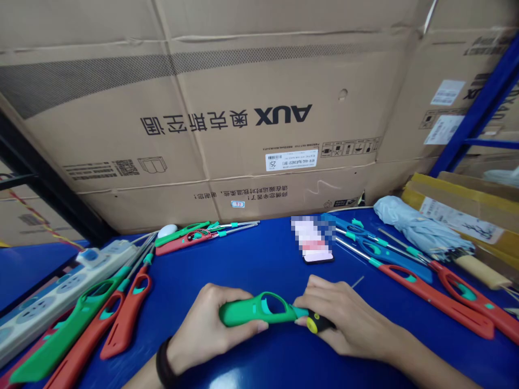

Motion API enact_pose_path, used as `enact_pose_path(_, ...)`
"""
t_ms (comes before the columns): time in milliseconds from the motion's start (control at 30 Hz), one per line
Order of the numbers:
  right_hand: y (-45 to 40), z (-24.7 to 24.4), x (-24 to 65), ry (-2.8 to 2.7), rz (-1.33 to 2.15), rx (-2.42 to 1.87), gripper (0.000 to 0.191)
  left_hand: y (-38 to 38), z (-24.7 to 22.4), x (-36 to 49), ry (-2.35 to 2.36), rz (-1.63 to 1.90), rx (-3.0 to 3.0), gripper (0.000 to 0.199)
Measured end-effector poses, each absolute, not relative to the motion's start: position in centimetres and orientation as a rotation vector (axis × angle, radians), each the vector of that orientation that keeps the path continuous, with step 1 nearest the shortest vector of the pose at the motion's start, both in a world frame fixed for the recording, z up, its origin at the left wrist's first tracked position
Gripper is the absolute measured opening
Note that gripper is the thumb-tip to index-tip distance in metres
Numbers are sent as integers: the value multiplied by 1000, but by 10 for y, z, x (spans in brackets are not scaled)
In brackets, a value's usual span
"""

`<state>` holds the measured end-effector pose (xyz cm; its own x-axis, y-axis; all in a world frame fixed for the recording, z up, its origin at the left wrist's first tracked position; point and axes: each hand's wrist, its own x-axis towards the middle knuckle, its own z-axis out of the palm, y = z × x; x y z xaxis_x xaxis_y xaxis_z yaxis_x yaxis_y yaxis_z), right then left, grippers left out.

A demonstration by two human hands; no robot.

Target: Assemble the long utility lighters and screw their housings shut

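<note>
Green lighter (239, 314) over blue tabletop (259, 270)
Left hand's grip (208, 327) holds the lighter; right hand's grip (343, 313) holds a black-and-yellow handle (319, 322).

Left hand (211, 327) gripping green lighter (243, 312), right hand (340, 316) holding black-and-yellow tool (323, 322), phone (318, 256), blue table (259, 359), AUX carton (227, 75) behind

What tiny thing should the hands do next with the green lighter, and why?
Perhaps the right hand should steady its grip on the black-and-yellow piece, because that piece sits right by the neck of the green lighter, whose body the left hand already holds.
</note>
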<state>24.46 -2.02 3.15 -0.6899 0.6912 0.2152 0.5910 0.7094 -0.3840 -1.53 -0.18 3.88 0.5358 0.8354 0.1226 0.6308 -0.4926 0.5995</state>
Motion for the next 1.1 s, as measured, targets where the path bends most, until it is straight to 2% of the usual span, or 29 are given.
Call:
enact_pose_path(233, -17, 34, 245, -2549, 502, -1005, 12, 2, 36, -21, 1068, 592, 2353, 28)
enact_pose_path(367, -9, 34, 250, -2489, 534, -1142, 20, 12, 30, -32, 981, 726, 2469, 25)
enact_pose_path(567, -9, 35, 253, -2466, 525, -1143, 14, 19, 27, -39, 897, 850, 2553, 26)
enact_pose_path(700, -13, 37, 251, -2494, 546, -1155, 16, 18, 26, -37, 872, 841, 2619, 27)
enact_pose_path(833, -6, 34, 258, -2380, 561, -1352, 30, 18, 25, -36, 875, 799, 2704, 26)
enact_pose_path(967, 3, 27, 265, -2248, 586, -1506, 29, 17, 24, -34, 827, 762, 2731, 27)
enact_pose_path(1100, -3, 32, 259, -2264, 566, -1358, 31, 15, 26, -33, 861, 824, 2753, 26)
